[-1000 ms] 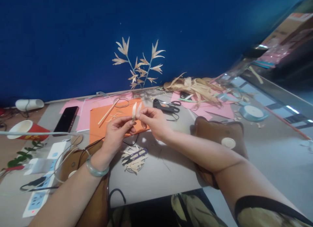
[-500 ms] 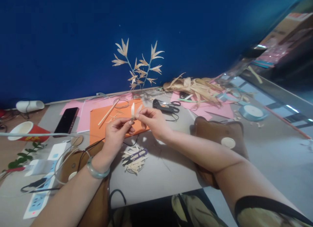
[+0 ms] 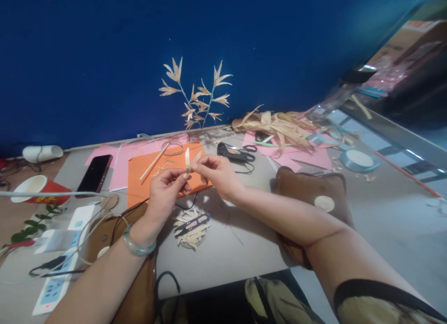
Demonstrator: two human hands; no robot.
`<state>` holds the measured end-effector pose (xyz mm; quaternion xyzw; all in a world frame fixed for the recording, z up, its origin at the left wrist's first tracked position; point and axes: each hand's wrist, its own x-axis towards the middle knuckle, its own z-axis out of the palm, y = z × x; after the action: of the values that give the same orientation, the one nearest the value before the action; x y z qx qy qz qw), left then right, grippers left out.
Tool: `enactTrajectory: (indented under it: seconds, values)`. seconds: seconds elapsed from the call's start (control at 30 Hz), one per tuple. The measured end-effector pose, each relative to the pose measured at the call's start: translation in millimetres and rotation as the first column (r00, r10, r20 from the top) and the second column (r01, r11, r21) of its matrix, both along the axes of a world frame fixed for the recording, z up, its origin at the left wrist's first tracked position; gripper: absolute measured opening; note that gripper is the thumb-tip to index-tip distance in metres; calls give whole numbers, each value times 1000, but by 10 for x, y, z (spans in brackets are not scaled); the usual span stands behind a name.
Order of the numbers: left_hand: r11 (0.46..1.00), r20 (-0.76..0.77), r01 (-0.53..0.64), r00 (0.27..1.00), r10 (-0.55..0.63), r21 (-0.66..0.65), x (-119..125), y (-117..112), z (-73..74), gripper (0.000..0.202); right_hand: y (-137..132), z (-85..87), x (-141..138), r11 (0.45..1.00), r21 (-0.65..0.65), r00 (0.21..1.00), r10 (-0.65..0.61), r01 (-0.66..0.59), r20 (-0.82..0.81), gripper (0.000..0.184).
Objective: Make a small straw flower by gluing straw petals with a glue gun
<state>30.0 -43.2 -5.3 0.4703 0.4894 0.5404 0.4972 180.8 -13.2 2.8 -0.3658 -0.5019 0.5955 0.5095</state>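
My left hand (image 3: 166, 188) and my right hand (image 3: 215, 172) meet above the orange paper sheet (image 3: 153, 172), fingertips pinched together. Between them stand two small pale leaf-shaped slips (image 3: 191, 158), pointing up; both hands grip their lower ends. A green bangle (image 3: 137, 246) sits on my left wrist. Just below the hands lies a small pile of cut pale slips with dark thread snips (image 3: 192, 224) on top.
A twig with pale leaves (image 3: 197, 95) stands at the blue wall. Dried husks (image 3: 279, 124), black scissors (image 3: 235, 153), pink paper, a ribbon spool (image 3: 359, 160), a brown pad (image 3: 312, 193), a phone (image 3: 94, 172), a red cup (image 3: 37, 190) and a power strip (image 3: 57, 256) lie around.
The hands stay pinched on the leaf slips and barely shift; the slips look slightly closer together. The view has tilted a little.
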Motion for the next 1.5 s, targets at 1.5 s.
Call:
enactTrajectory:
  seconds: [1.5]
  values:
    - [985,285,-116,947,149,-127,-143,219,-51,26,408,497,752,927,335,548,-194,-168,813,35]
